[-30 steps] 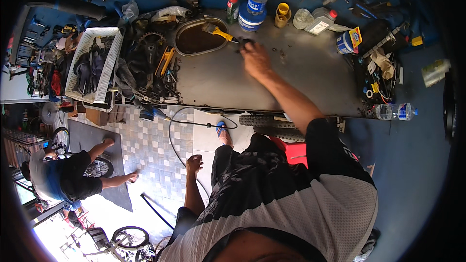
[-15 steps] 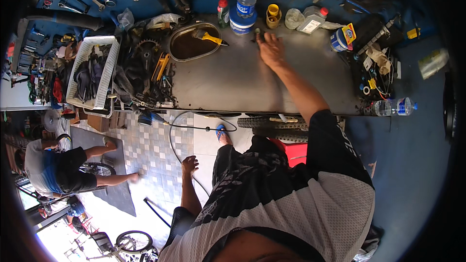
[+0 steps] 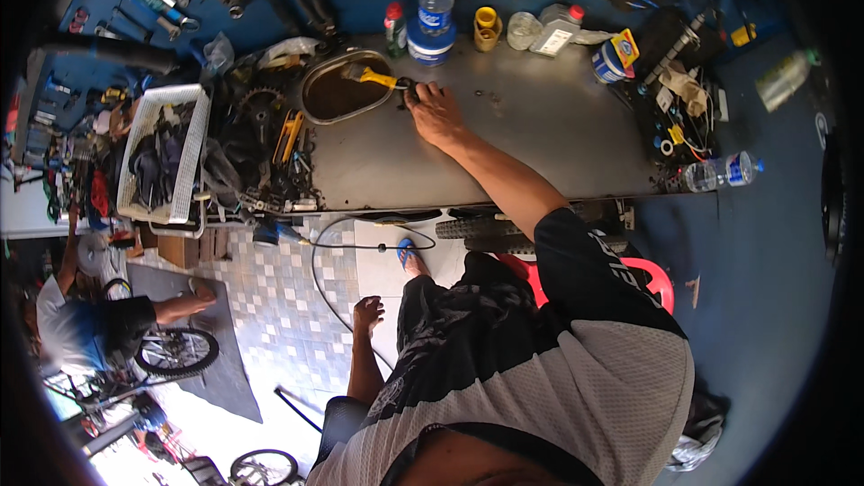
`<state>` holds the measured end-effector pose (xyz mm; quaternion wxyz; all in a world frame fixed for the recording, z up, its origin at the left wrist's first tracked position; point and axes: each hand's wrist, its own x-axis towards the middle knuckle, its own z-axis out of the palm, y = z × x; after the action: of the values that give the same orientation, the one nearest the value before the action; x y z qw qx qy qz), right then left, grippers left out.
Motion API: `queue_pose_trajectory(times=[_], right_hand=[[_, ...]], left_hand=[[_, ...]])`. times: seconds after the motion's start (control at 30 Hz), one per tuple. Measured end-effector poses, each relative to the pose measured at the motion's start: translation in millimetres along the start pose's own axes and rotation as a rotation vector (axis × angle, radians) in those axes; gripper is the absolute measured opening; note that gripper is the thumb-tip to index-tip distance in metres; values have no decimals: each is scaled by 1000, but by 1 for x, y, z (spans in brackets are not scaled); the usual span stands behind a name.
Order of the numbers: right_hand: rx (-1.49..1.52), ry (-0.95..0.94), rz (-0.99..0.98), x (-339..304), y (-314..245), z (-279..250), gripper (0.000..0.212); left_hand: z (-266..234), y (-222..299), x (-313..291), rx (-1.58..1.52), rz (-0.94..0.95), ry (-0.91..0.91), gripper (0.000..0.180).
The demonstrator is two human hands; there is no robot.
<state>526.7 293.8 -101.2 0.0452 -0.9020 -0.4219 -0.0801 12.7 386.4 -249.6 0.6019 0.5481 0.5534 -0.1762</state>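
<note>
My right hand [image 3: 436, 115] is over the metal bench top, its bent fingers at the end of a yellow-handled brush [image 3: 376, 78]. Small dark bits show by its fingertips; whether it grips them or the handle is hidden. The brush's bristle end rests in an oval metal pan [image 3: 346, 115] of brown liquid. A few tiny dark parts [image 3: 491, 97] lie on the bench right of the hand. My left hand [image 3: 367, 313] hangs low beside my leg, with loosely curled fingers and nothing in it.
Along the back stand a water bottle [image 3: 436, 2] on a blue tub [image 3: 430, 47], a yellow cup [image 3: 487, 27] and a red-capped container [image 3: 557, 31]. A white basket [image 3: 192, 153] of gloves is left. A cable [image 3: 317, 261] loops below the bench. Another person [image 3: 85, 324] works by a bicycle at far left.
My right hand has moved left along the bench, from beside the blue tub to the brush's handle end, uncovering tiny parts. My left hand stays hanging low. The view has shifted slightly.
</note>
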Motion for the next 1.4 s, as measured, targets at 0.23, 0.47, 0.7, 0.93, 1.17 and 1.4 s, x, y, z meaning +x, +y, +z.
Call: queue_pose_trajectory(times=[0.23,0.47,0.7,0.93,1.17,1.4], right_hand=[[-80,89,184,-50,123,-13,40],[-170,-146,766,-120,273,-40,45],[-199,-212,890,-82,273,-24,35],[-97,-81,623,-18,183,-18,27],[-49,37,392,-6,119,-7,32],[-11,-87,496,-79,211,-36,51]], left_hand=[[-16,57,22,69,146,13,22],[-8,58,0,156,58,46,19],[20,25,-29,42,5,37,18],[29,1,-31,79,-56,43,22],[6,9,-33,81,17,57,21],[2,25,-37,138,10,94,24]])
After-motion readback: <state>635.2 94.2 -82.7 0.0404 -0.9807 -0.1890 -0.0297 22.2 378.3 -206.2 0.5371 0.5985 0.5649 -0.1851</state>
